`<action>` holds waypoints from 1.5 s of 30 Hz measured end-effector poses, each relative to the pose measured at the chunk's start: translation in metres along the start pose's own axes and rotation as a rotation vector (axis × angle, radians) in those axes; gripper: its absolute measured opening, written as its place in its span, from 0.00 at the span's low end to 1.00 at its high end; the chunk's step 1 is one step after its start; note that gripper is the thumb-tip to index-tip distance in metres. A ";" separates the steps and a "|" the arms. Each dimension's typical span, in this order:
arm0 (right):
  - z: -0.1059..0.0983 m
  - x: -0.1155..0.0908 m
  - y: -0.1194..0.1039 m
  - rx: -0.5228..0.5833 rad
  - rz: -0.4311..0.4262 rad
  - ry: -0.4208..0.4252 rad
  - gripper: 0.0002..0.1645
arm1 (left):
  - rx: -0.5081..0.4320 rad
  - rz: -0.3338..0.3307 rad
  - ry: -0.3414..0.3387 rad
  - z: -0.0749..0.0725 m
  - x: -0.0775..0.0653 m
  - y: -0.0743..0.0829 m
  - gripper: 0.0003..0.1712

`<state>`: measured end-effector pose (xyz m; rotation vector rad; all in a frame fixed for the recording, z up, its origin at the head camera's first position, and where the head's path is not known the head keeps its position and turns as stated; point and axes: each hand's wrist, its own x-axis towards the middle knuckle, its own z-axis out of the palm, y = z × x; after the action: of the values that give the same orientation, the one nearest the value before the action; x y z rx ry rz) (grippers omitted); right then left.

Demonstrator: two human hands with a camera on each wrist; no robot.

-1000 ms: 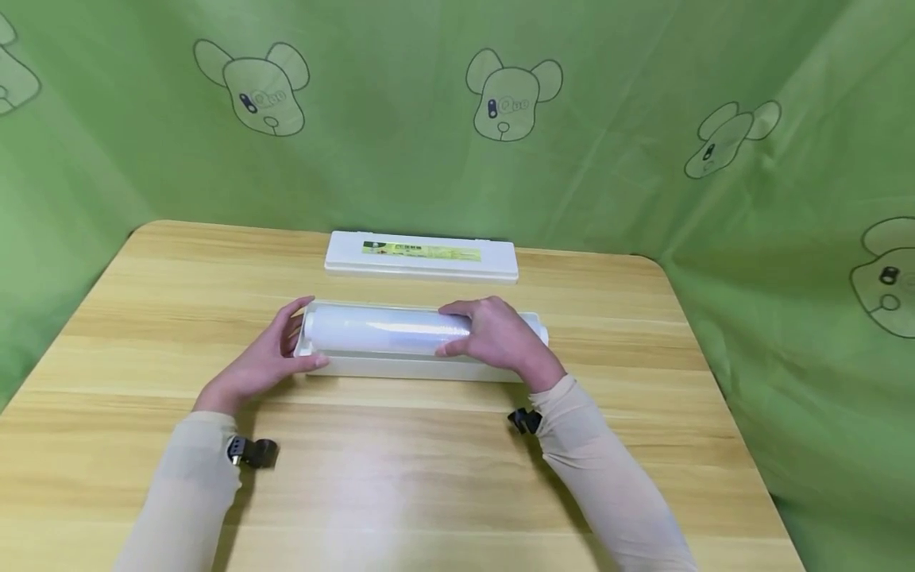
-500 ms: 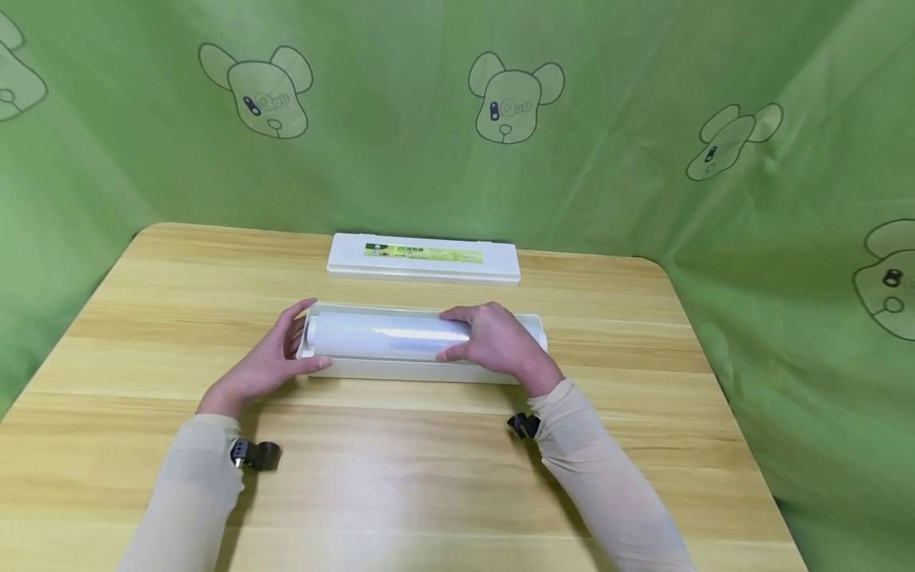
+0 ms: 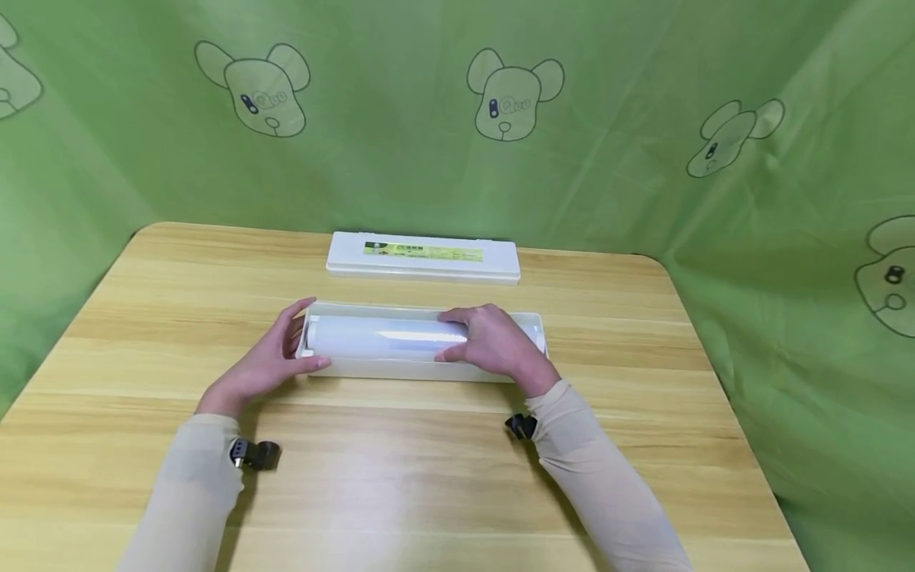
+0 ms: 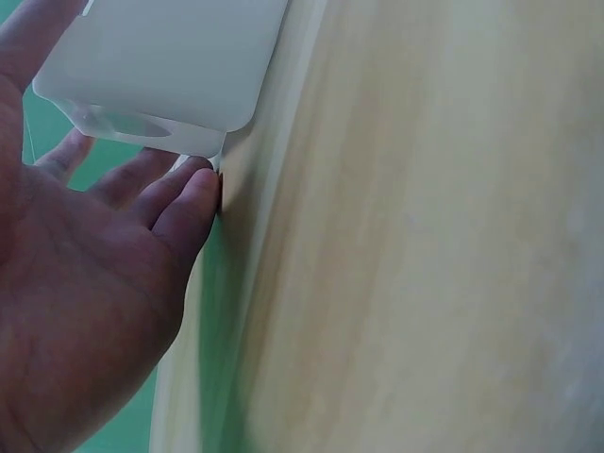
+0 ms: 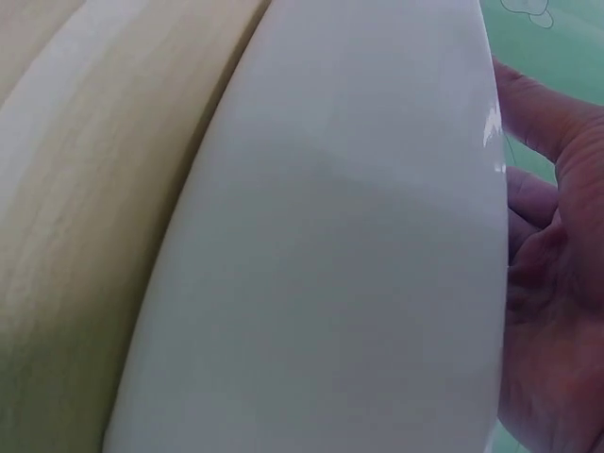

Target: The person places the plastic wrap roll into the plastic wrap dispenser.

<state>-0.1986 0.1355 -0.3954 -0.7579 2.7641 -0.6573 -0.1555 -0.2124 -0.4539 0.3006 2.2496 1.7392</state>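
Item 1. White film roll (image 3: 379, 338): lies lengthwise within the open white box (image 3: 415, 369) on the wooden bench (image 3: 372, 461). Long axis runs left to right across the person's front, parallel to the box's long walls.

Item 2. Right grip (image 3: 493, 338): clamped over the roll from above, thumb on the near side, fingers on the far side, right of the roll's middle. Governing relation, as judged: the roll sits directly beneath this grip, its axis crosswise to the thumb-and-finger span, with the longer part extending to the left.

Item 3. Left grip (image 3: 268, 357): closed about the box's left end, thumb at the near corner, index finger at the far corner. Nearer the roll's left end, yet apparently holding the box only.

Item 4. White lid (image 3: 422, 271), with printed label (image 3: 429, 253): behind the box and apart from it, roughly parallel.

Obscured: part of the roll, beneath the right grip; the underside of the roll, so whether it touches the box floor cannot be told. The right wrist view is filled by a box wall; the left wrist view shows the box end, cut off above. Label text is too small to read.
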 end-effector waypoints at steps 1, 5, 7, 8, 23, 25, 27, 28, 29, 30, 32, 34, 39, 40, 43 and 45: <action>0.000 0.000 0.000 -0.001 0.002 0.001 0.40 | -0.002 0.000 0.000 0.000 0.000 0.000 0.58; 0.002 0.000 0.001 0.002 0.006 0.001 0.39 | -0.008 -0.009 0.002 0.000 -0.001 -0.002 0.57; 0.003 0.000 0.002 0.004 0.003 0.002 0.39 | -0.006 -0.014 0.001 0.000 -0.001 -0.003 0.57; 0.004 0.000 0.002 0.005 0.001 0.003 0.39 | -0.007 -0.015 -0.001 0.000 -0.001 -0.004 0.58; 0.006 0.003 0.005 -0.034 -0.071 -0.012 0.38 | 0.000 -0.015 -0.002 -0.003 0.001 -0.005 0.59; 0.006 0.003 0.005 -0.054 -0.081 -0.010 0.38 | -0.004 -0.005 -0.005 -0.003 0.001 -0.005 0.59; 0.005 0.002 0.006 -0.080 -0.093 -0.007 0.38 | -0.010 0.002 -0.008 -0.002 0.002 -0.006 0.59; 0.004 0.001 0.006 -0.101 -0.101 -0.006 0.38 | -0.009 0.003 -0.009 -0.002 0.002 -0.006 0.59; 0.002 0.000 0.005 -0.124 -0.107 -0.005 0.38 | -0.010 0.001 -0.009 -0.002 0.003 -0.005 0.59; 0.000 -0.001 0.005 -0.148 -0.113 -0.004 0.38 | -0.013 0.000 -0.010 -0.001 0.003 -0.005 0.59; -0.004 -0.004 0.002 -0.212 -0.133 0.001 0.36 | -0.014 -0.003 -0.011 -0.001 0.004 -0.004 0.59; -0.009 -0.008 -0.003 -0.264 -0.141 0.018 0.35 | -0.012 -0.004 -0.013 0.000 0.005 -0.002 0.59; -0.028 -0.015 -0.009 -0.259 -0.125 0.071 0.31 | -0.001 -0.010 -0.013 -0.002 0.004 0.000 0.59; -0.032 -0.015 -0.008 -0.230 -0.118 0.076 0.31 | -0.001 -0.010 -0.012 -0.002 0.004 -0.001 0.59; -0.044 -0.016 -0.002 -0.109 -0.096 0.102 0.29 | -0.010 -0.004 -0.013 -0.003 0.003 -0.001 0.59; -0.051 -0.017 0.003 0.001 -0.080 0.123 0.28 | -0.018 -0.001 -0.013 -0.003 0.002 -0.002 0.59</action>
<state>-0.2011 0.1655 -0.3506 -0.8600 2.8552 -0.7446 -0.1581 -0.2152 -0.4555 0.3061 2.2232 1.7511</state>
